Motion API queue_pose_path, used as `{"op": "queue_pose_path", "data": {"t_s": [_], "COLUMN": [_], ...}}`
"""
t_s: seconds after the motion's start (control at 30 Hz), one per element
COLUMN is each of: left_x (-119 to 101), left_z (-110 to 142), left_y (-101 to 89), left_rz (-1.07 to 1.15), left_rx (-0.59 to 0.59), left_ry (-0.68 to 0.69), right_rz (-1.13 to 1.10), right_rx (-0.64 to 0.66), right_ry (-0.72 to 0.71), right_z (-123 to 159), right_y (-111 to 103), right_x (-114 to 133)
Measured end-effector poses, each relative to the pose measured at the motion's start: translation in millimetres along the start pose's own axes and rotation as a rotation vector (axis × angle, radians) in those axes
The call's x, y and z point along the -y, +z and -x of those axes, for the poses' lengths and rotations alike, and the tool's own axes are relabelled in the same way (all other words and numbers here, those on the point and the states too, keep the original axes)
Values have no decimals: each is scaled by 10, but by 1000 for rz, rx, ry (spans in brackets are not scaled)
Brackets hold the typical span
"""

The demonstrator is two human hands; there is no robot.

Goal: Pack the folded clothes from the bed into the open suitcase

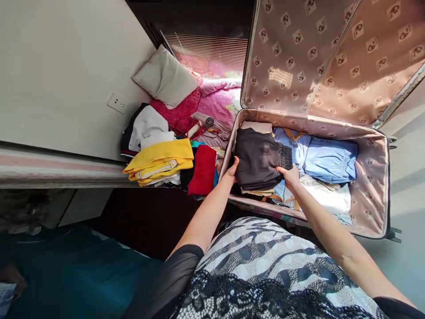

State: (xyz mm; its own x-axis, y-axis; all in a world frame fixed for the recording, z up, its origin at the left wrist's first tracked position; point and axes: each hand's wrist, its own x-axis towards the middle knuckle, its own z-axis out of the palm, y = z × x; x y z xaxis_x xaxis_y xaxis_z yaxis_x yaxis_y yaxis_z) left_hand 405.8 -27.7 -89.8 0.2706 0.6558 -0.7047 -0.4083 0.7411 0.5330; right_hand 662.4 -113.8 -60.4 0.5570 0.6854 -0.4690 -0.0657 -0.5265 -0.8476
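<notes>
Evenly supporting both edges should keep the folds neat: our left hand [233, 170] and right hand [290, 176] hold folded dark elastic-waist trousers [257, 157] between them, each grip closed around cloth, fingers mostly hidden. The bundle sits at the left end of the open suitcase [373, 195]; light-blue trousers [327, 160] lie to its right, the lid [327, 57] beyond.

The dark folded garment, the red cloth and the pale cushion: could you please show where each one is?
Dark folded garment [256, 156]: head view, middle of its top face.
Red cloth [202, 168]: head view, middle of its upper side.
Pale cushion [166, 76]: head view, middle of its visible face.
</notes>
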Motion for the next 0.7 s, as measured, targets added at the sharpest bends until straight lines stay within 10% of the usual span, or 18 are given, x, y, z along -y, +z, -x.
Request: {"op": "queue_pose_path", "data": {"t_s": [0.37, 0.57, 0.7], "left_x": [71, -93, -410], "left_z": [-221, 222, 799], "left_y": [211, 231, -117], "left_rz": [-292, -342, -448], "left_rx": [-163, -114, -93], "left_ry": [-87, -4, 47], "right_rz": [-136, -306, -184], "right_rx": [197, 148, 143], "right_ry": [18, 133, 119], "right_z": [-79, -361, -595], "right_y": [107, -294, -376], "right_x": [7, 66, 191]}}
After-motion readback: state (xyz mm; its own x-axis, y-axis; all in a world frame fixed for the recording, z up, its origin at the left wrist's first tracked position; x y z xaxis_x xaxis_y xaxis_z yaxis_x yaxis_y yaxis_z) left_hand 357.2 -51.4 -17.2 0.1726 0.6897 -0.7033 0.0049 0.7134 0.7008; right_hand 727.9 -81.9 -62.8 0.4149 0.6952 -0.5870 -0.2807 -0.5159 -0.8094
